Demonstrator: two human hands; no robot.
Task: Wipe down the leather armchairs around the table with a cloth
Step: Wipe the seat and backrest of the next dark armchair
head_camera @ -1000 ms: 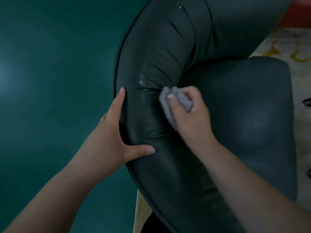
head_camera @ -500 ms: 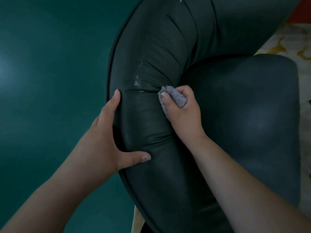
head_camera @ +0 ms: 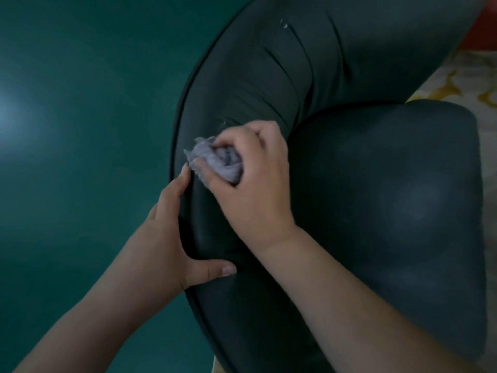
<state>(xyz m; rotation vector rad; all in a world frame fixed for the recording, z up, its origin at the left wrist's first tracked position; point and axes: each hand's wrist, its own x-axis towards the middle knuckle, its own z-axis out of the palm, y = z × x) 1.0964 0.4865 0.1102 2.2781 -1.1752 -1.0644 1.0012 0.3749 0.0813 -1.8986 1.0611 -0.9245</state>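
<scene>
So I had the cloth [head_camera: 215, 160] wadded up in my right hand [head_camera: 252, 181], fingers curled tight round it, pressing it onto the padded arm of the armchair [head_camera: 247, 87] near the outer piping. My left hand [head_camera: 166, 238] was flat and relaxed against the outside of that same arm, thumb hooked over the top, just bracing it. The cloth was a soft, fluffy grey thing, weighed nothing I'd guess, so balling it up seemed the way to get any pressure. The leather looked smooth and a bit slick, with creases higher up that probably trap dust. The seat cushion [head_camera: 390, 200] sat just beside my wrist. No brand tags or writing anywhere I could see.
</scene>
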